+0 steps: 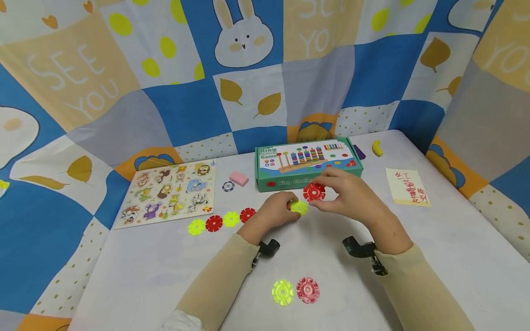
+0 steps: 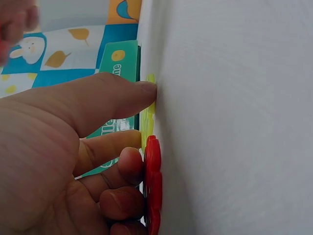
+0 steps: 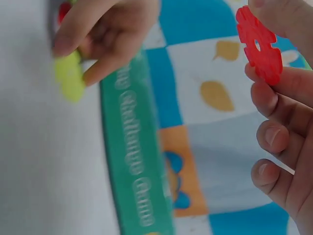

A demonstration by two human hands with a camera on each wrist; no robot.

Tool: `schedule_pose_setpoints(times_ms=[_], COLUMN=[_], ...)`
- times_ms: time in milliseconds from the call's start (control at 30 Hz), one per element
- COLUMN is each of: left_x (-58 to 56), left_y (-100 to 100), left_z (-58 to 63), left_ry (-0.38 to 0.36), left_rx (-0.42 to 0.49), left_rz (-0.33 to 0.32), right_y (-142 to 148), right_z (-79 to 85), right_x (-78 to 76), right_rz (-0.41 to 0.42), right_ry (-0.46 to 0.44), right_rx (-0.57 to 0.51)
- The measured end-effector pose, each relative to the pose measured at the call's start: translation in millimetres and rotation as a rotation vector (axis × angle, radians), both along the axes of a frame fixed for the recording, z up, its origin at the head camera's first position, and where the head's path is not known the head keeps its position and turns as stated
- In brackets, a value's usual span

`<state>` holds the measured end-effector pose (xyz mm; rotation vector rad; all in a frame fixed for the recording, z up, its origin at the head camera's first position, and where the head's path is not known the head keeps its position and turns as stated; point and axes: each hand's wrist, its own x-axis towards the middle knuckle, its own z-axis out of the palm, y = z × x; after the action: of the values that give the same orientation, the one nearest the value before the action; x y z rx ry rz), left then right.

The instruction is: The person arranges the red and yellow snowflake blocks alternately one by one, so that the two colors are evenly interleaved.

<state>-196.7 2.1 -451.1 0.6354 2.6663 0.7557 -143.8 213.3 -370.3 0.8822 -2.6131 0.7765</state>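
My right hand (image 1: 345,195) pinches a red notched flower disc (image 1: 313,192) by its edge, raised off the table, between thumb and fingertips (image 3: 264,100). Down at the tabletop my left hand (image 1: 275,211) has thumb and fingers on the rim of a yellow flower disc (image 1: 299,208). Beside it lies another red disc (image 2: 153,186), against the curled lower fingers. To the left, yellow and red discs alternate in a row, ending at a yellow disc (image 1: 196,227); the left hand hides part of that row.
Behind the hands stands a green game box (image 1: 306,163). An animal puzzle board (image 1: 165,195), a pink block (image 1: 239,178) and a round chip (image 1: 228,186) are at left. A yellow disc (image 1: 283,292) and a red disc (image 1: 308,290) lie in front. At right are a note (image 1: 407,187) and toy banana (image 1: 377,148).
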Motion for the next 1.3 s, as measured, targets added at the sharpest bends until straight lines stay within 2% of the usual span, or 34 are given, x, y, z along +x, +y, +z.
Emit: schedule_pose_setpoints(times_ms=[100,333,500,867,1033,1300], left_x=[0.0,-1.3,-1.9,-0.1,0.1,2.0], left_y=[0,0,1,0,0,2], left_z=[0.3,-1.2,-1.8,-1.5,-1.4,1.3], left_ry=[0.002,-0.001,-0.001,-0.018,-0.013,0.002], left_rx=[-0.004,-0.012,-0.013,-0.021,-0.024,-0.037], left_rz=[-0.008,-0.002,0.0,0.002,0.006,-0.008], right_y=[3,6,9,10,8,9], right_z=[-14.3,-44.0,-59.3,-85.7,-90.3,-92.7], right_x=[-10.7,-28.3,-34.3,-40.2,-39.4,-38.2], right_rz=[-0.038,-0.123,-0.139,-0.155,-0.168,-0.19], right_ry=[-0.051,-0.26,-0.331,-0.32,-0.299,-0.317], right_rx=[0.028,0.115,0.163,0.214,0.232,0.216])
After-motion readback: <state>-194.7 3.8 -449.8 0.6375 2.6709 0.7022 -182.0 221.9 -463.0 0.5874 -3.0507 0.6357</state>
